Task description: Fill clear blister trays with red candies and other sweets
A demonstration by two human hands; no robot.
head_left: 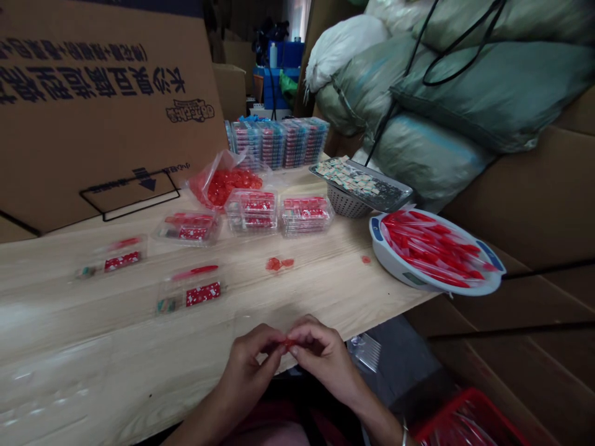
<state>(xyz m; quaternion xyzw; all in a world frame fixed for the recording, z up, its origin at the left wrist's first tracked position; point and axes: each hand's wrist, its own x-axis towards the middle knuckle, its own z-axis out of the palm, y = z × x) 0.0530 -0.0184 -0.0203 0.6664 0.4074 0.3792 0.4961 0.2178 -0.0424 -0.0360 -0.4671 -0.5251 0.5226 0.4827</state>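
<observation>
My left hand [251,362] and my right hand [323,358] meet just above the near edge of the wooden table [116,328]. Their fingertips pinch a small red piece [289,343], and most of it is hidden by my fingers. Nearest my hands, an opened clear plastic case [189,292] lies on the table with a red-and-white card and a red stick inside. A few scraps of red material [274,264] lie farther ahead.
Filled clear cases [279,144] stand at the back beside a red-filled plastic bag [227,186]. A white tray [400,277] of red sticks sits at the right edge. A red basket [469,421] is low at right; large sacks and cardboard sheets surround the table.
</observation>
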